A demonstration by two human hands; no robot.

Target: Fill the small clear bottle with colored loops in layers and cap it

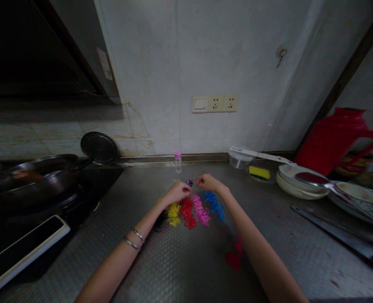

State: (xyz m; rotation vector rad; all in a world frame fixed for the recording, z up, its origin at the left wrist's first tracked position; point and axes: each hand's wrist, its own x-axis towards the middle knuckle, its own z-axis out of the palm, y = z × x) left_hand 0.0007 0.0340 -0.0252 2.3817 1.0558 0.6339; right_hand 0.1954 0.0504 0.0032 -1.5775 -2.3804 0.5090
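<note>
My left hand (177,192) reaches over the yellow and red piles, its fingers bent together in a pinch. What they hold, if anything, is too small to see. My right hand (206,182) is curled closed just above the blue pile; its fingertips are hidden. Between the hands lies a small mixed-colour heap of little bands (189,182). Nearer me are sorted piles of what look like small rubber bands: black (160,222), yellow (173,214), red (188,213), pink (201,211) and blue (214,205). A small clear bottle with a pink cap (178,163) stands behind.
A red heart-shaped item (233,257) lies beside my right forearm. Pan (44,181) and cooktop are at left, with a white-edged slab (28,252) in front. At right are a yellow sponge (259,172), stacked bowls (300,189), a long dark utensil (331,231) and a red thermos (334,139).
</note>
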